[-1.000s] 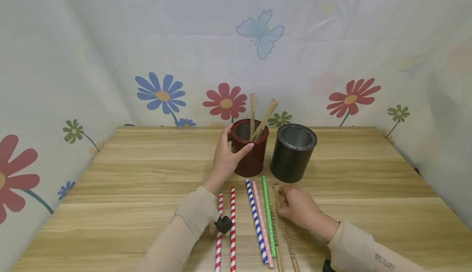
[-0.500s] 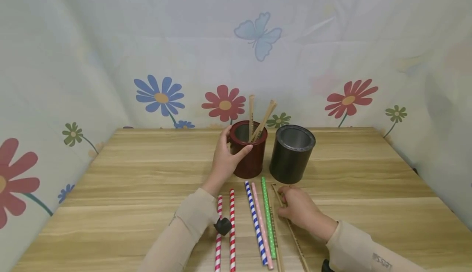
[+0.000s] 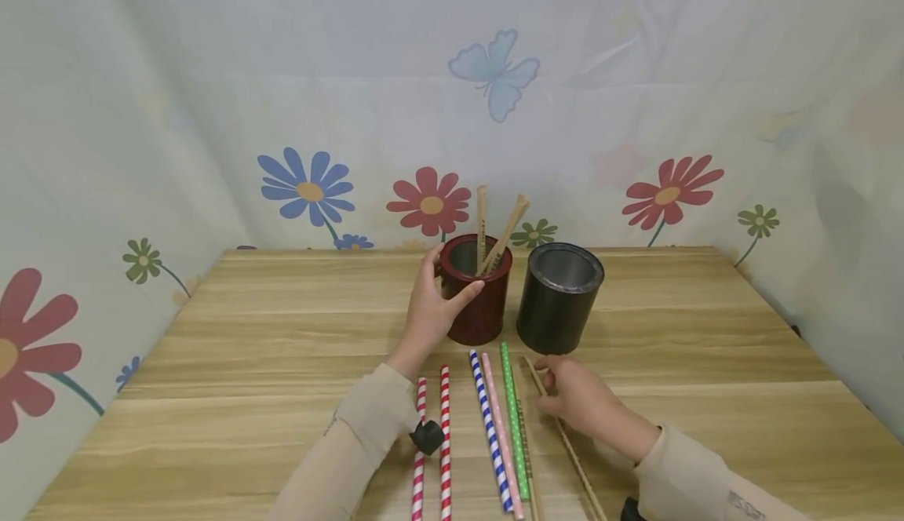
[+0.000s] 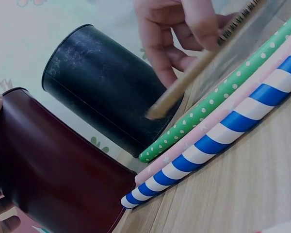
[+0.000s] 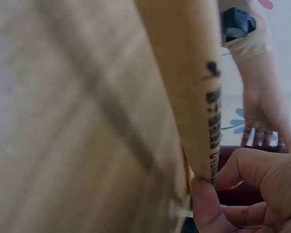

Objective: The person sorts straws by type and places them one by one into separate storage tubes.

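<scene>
My left hand [image 3: 431, 313] holds a dark red cup [image 3: 482, 313] by its left side, thumb across the front. Two straws in brown paper wrappers [image 3: 510, 227] stand tilted inside that cup. Between the thumb and fingers of my right hand [image 3: 585, 399] is a printed, paper-wrapped straw [image 3: 577, 462], pinched near its far end; the left wrist view shows the straw's tip [image 4: 159, 112] raised off the table. A black cup [image 3: 558, 309] stands just beyond this hand. Left of it lie a green dotted straw [image 3: 514, 419], a pink straw [image 3: 501, 435] and a blue-striped straw [image 3: 490, 431].
Another brown-wrapped straw [image 3: 528, 450] lies beside the green one. Two more straws, red-striped [image 3: 446, 442] and pink-striped [image 3: 419, 478], lie near my left forearm. A flower-printed cloth [image 3: 353, 97] hangs behind the wooden table [image 3: 282, 317].
The near end of the pinched straw has swung to the right, away from the other wrapped straw. My right hand has shifted slightly; the left hand keeps its hold on the red cup.
</scene>
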`<action>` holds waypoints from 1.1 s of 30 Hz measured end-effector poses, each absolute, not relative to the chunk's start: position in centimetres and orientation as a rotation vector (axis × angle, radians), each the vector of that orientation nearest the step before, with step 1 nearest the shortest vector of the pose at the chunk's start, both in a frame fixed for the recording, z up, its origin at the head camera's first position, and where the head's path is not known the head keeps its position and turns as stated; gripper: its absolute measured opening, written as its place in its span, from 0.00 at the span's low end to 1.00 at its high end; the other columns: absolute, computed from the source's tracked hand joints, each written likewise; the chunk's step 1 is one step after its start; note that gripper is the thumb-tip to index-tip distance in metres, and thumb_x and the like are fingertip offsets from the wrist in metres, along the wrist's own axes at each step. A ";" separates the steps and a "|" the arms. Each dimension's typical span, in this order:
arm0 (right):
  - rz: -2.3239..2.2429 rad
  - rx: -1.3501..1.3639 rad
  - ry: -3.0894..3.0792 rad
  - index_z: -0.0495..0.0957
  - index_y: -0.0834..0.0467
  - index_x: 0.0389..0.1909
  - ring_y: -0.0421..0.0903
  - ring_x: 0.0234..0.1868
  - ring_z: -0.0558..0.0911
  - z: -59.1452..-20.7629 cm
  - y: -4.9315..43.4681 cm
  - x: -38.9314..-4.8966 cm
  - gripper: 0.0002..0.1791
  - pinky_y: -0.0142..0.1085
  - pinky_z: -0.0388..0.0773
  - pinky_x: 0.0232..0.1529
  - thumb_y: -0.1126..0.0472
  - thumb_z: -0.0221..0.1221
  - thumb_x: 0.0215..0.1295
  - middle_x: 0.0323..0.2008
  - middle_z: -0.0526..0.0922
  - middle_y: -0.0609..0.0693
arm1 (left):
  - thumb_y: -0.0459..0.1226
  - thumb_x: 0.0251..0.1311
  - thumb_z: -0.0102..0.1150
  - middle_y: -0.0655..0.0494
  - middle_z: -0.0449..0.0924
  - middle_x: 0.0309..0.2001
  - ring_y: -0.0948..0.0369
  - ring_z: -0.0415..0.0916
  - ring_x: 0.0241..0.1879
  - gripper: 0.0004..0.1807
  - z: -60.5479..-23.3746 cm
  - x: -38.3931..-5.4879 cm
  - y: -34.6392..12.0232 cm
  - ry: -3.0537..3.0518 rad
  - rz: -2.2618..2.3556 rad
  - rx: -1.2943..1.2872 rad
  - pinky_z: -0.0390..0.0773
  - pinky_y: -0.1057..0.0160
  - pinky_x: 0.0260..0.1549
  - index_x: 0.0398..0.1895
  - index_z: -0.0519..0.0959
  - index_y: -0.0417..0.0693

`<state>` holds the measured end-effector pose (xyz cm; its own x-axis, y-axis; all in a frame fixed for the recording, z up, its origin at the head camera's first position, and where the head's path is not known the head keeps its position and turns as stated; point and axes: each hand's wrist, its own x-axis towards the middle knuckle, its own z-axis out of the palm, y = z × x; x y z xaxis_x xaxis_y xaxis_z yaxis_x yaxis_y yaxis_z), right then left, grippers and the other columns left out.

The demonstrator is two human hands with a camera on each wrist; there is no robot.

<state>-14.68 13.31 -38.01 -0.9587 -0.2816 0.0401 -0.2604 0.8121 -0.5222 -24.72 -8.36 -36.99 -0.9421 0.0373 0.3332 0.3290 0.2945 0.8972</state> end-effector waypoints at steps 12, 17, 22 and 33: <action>-1.161 -0.526 2.788 0.72 0.72 0.54 0.37 0.22 0.70 -33.6 14.2 -14.9 0.25 0.31 0.75 0.17 0.72 0.56 0.51 0.34 0.74 0.54 | 0.46 0.53 0.69 0.50 0.66 0.66 0.53 0.64 0.64 0.46 -36.8 -24.7 -8.3 -2.319 -1.696 -0.334 0.67 0.49 0.66 0.72 0.55 0.48; -1.260 -0.548 2.745 0.70 0.70 0.56 0.40 0.23 0.72 -32.0 14.3 -15.4 0.25 0.33 0.76 0.17 0.73 0.55 0.53 0.34 0.74 0.55 | 0.46 0.53 0.69 0.50 0.66 0.66 0.54 0.64 0.65 0.47 -37.0 -24.8 -8.4 -2.330 -1.691 -0.313 0.66 0.50 0.66 0.73 0.55 0.49; -1.289 -0.594 2.747 0.68 0.69 0.59 0.42 0.25 0.74 -30.3 14.5 -15.8 0.27 0.35 0.77 0.19 0.73 0.54 0.55 0.37 0.74 0.57 | 0.47 0.53 0.69 0.50 0.66 0.66 0.53 0.64 0.64 0.47 -37.1 -24.8 -8.3 -2.321 -1.679 -0.320 0.67 0.49 0.66 0.72 0.55 0.48; -1.390 -0.716 2.842 0.64 0.71 0.64 0.40 0.26 0.76 -25.8 14.7 -17.6 0.30 0.35 0.80 0.20 0.75 0.51 0.56 0.37 0.75 0.60 | 0.46 0.52 0.70 0.49 0.66 0.66 0.52 0.65 0.64 0.46 -37.3 -24.9 -8.3 -2.304 -1.676 -0.338 0.67 0.48 0.65 0.72 0.56 0.49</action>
